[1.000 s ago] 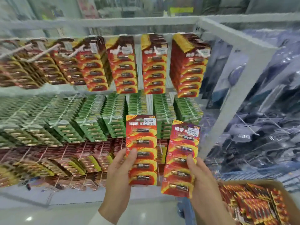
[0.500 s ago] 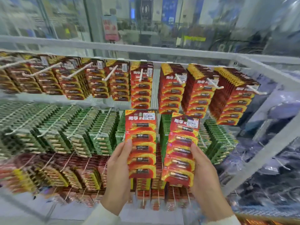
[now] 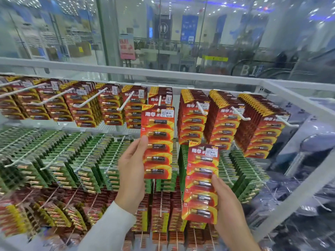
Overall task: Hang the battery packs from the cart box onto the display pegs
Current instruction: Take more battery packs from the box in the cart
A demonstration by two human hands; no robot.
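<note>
1. The left hand [image 3: 132,169] grips the first battery pack [image 3: 157,142] by its left edge, thumb in front, and holds it upright.
2. The top of this pack meets the tip of a white peg [image 3: 159,100] in the upper red row; whether it is threaded on is unclear.
3. The right hand [image 3: 228,205] grips the second battery pack [image 3: 201,182] from its right side, lower down, in front of the green packs [image 3: 72,160].

This is a shop inside a mall. A white display rack [image 3: 163,73] carries rows of pegs [image 3: 125,104] crowded with identical red battery packs [image 3: 223,124] and green packs [image 3: 87,160], several bearing price stickers [image 3: 167,113] reading 12.00. Behind it, a glass wall [image 3: 72,33] looks onto a lit concourse with a pink standing sign [image 3: 126,48], large "B1" lettering [image 3: 248,70] and what looks like an escalator [image 3: 237,65].
</note>
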